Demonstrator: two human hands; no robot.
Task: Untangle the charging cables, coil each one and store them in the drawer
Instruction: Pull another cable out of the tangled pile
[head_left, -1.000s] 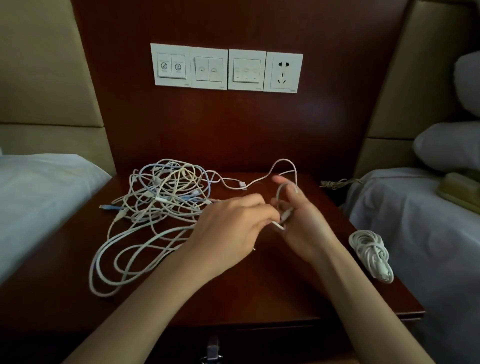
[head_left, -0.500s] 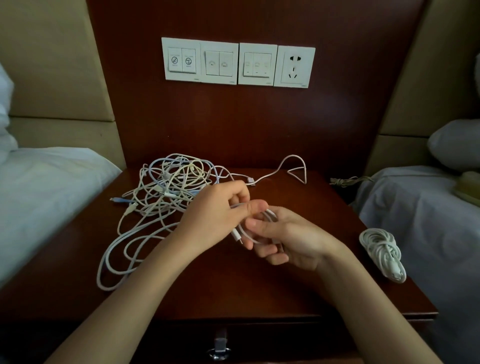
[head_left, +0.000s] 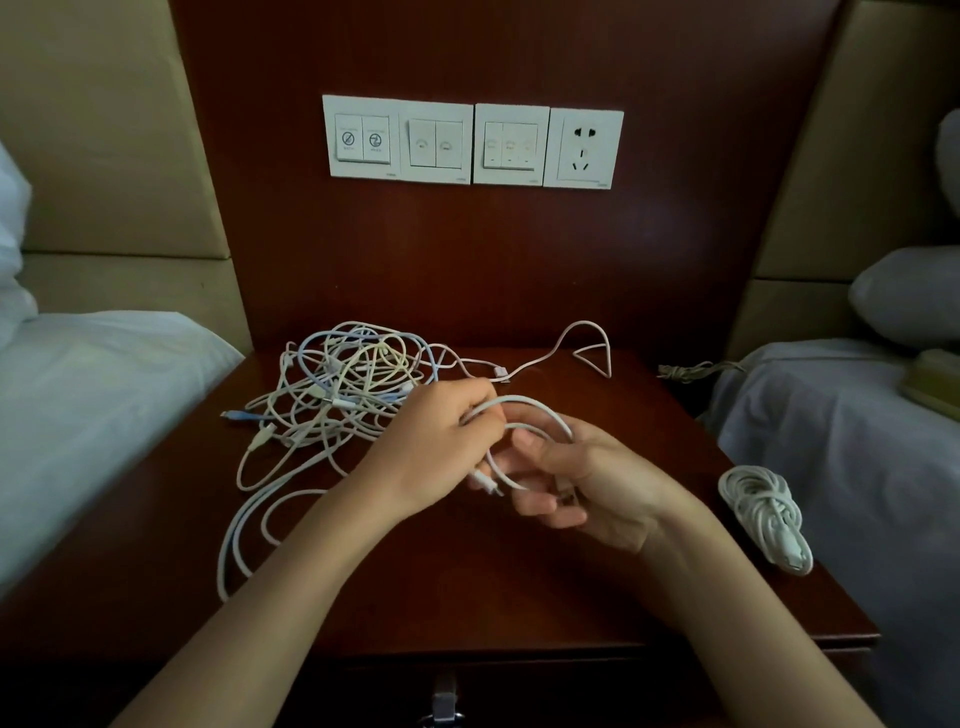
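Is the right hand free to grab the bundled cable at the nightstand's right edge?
Probably not yet: the right hand holds loops of the white cable. The path to the bundled cable is otherwise bare tabletop.

Nightstand (head_left: 467, 582) between left bed (head_left: 93, 395) and right bed (head_left: 841, 441) — cable tangle (head_left: 343, 389) on its back-left part, coiled cable (head_left: 763, 514) at its right edge. Left hand (head_left: 431, 452) and right hand (head_left: 587, 483) meet over the middle, just in front of the tangle, a cable loop (head_left: 540, 410) held between them. Switch panel (head_left: 467, 143) on the wall behind — drawer handle (head_left: 444, 699) below the front edge.
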